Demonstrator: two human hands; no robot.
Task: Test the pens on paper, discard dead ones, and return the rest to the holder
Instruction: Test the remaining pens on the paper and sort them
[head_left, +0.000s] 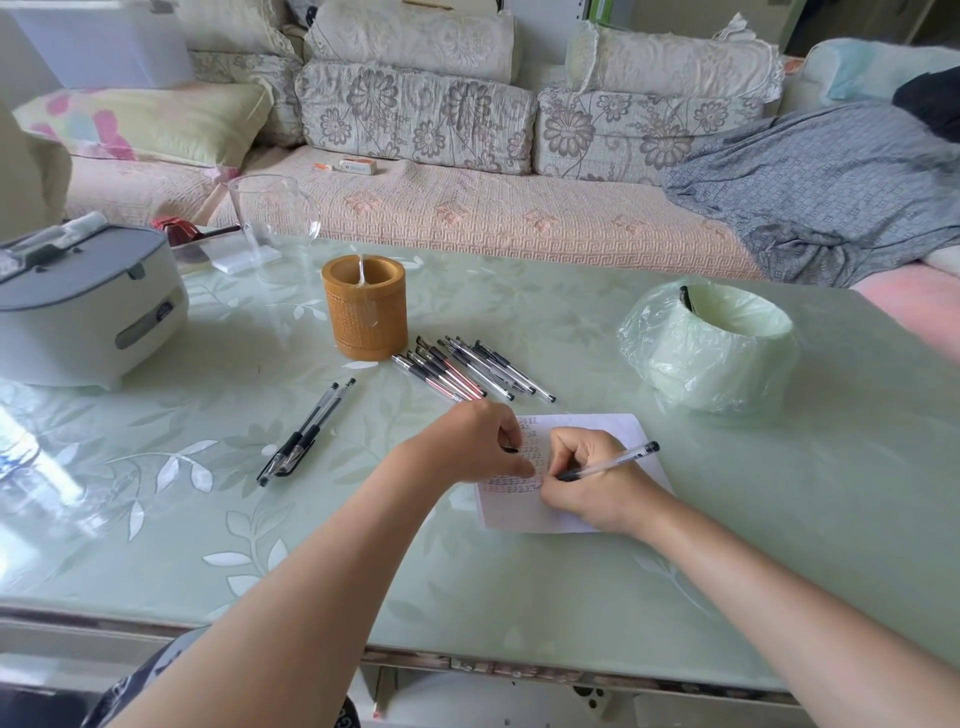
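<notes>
Clear plastic, black-capped at its back end, the pen (608, 465) slants with its cap toward 2 o'clock and its tip down on the lined paper (597, 426). The right hand (592, 480) pinches its dark grip between curled fingers. The left hand (480, 441) presses curled fingertips on the sheet's left edge. At 11 o'clock stands the woven-textured cylindrical bamboo holder (363, 312).

Rows of handwritten marks on the paper (582, 512); none legible.
</notes>
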